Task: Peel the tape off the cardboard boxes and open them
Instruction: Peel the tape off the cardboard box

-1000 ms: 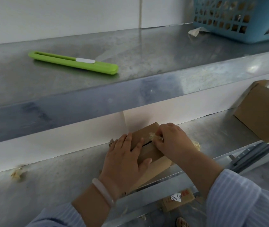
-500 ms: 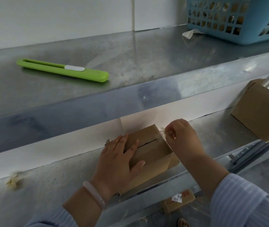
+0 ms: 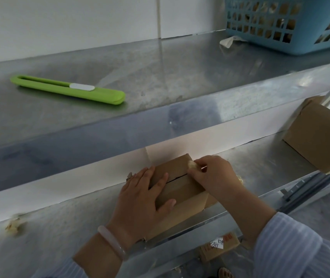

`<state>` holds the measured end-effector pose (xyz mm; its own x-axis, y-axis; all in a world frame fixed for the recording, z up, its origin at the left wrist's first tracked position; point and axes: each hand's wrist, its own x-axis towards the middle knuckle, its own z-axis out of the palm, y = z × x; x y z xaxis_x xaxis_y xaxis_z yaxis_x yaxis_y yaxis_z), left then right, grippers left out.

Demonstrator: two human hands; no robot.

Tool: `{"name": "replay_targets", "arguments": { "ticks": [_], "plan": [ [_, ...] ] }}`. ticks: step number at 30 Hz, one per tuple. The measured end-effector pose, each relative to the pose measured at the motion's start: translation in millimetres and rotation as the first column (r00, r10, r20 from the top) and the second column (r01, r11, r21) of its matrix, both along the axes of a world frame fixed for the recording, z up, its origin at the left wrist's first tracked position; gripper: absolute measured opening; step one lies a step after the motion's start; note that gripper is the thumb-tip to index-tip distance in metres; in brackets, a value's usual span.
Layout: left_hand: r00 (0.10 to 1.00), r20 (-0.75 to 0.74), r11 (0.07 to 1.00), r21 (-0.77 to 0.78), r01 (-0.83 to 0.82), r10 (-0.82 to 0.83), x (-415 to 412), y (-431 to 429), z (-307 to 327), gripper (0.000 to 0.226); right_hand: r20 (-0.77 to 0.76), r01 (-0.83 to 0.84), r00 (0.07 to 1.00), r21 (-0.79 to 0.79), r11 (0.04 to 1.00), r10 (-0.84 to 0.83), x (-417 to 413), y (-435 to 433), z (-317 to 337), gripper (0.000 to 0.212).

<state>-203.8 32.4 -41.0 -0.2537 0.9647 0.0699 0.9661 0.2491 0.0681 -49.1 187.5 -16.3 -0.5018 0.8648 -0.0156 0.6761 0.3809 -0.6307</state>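
On the lower shelf (image 3: 63, 227), at its front edge: the box (image 3: 182, 189), flaps closed along a dark seam across the top. Above the box, the upper shelf (image 3: 160, 81). Up and right of the box, a blue basket (image 3: 288, 27). Right of the box and well apart, a second box (image 3: 320, 141). Up and left of the box, a green cutter (image 3: 67, 90), lying untouched.

Left grip (image 3: 142, 199) spread flat on the left of the box top, fingers reaching the seam, pinning the box down. Right grip (image 3: 214, 175) at the far right corner of the box, thumb and fingers pinching a crumpled wad of tape (image 3: 192, 165) just at the top edge; whether attached to the box or free, impossible to tell.

Step in hand, by the look of it: stripping tape from the seam, probably near done, with no strip plainly visible along the seam.

Next, probably: pull the wad free and drop it beside the box, then work fingertips under a flap edge at the seam and lift, easing the left grip off to free the flaps.
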Motion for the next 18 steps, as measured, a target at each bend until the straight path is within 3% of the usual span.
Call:
{"name": "replay_targets", "arguments": {
  "ticks": [3,8,10,12,13,16,18],
  "plan": [
    [1.0,0.023,1.0,0.015,0.003,-0.003,0,-1,0,0.069,-0.113,0.093,0.988,-0.072,0.993,-0.101,5,6,-3,0.013],
    [0.998,0.062,0.999,0.038,0.007,-0.01,0,-1,2,0.077,-0.346,0.206,0.891,-0.274,0.94,-0.296,14,13,-10,0.01],
    [0.998,0.055,0.999,0.045,0.007,-0.009,1,-2,2,0.078,-0.268,0.22,0.931,-0.125,0.967,-0.247,18,15,-17,0.014],
    [0.999,0.054,1.0,0.031,0.003,-0.004,1,-2,2,0.076,-0.117,0.092,0.989,0.037,0.995,-0.087,21,12,-21,0.026],
    [0.999,0.054,1.0,0.024,0.002,-0.003,1,-2,2,0.074,-0.07,0.028,0.997,0.046,0.999,-0.025,21,11,-23,0.03],
    [0.998,0.063,1.0,0.019,0.003,-0.005,1,-2,3,0.07,-0.076,-0.039,0.997,-0.15,0.988,0.027,26,10,-26,0.036],
    [0.998,0.065,1.0,0.014,0.002,-0.003,1,-2,3,0.07,-0.288,-0.057,0.954,-0.444,0.894,-0.082,30,9,-24,0.032]
  ]
}}
